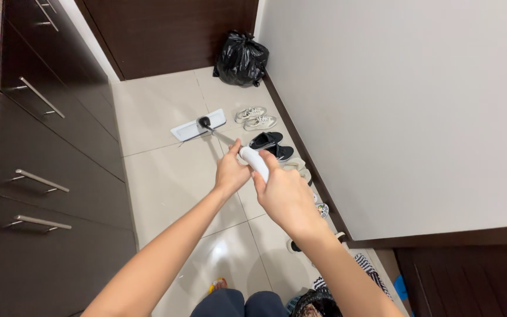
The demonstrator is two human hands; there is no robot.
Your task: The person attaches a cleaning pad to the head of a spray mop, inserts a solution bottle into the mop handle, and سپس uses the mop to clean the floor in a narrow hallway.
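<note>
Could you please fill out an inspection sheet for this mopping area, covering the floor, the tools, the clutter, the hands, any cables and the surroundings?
Surface: glossy pale floor tiles, with a light reflection near the person's knees.
Job's things: flat mop, white rectangular head lying flat on the tiles, white handle grip raised toward the camera.
Clutter: white sneakers and black sneakers lined along the wall; more footwear beyond the hands, partly hidden; tied black rubbish bag in the corner.
Hands: left hand and right hand both closed on the mop handle, fingers wrapped round it.
Cables: nothing seen.
Surroundings: dark drawers with metal bar handles on the left; plain white wall on the right.
</note>
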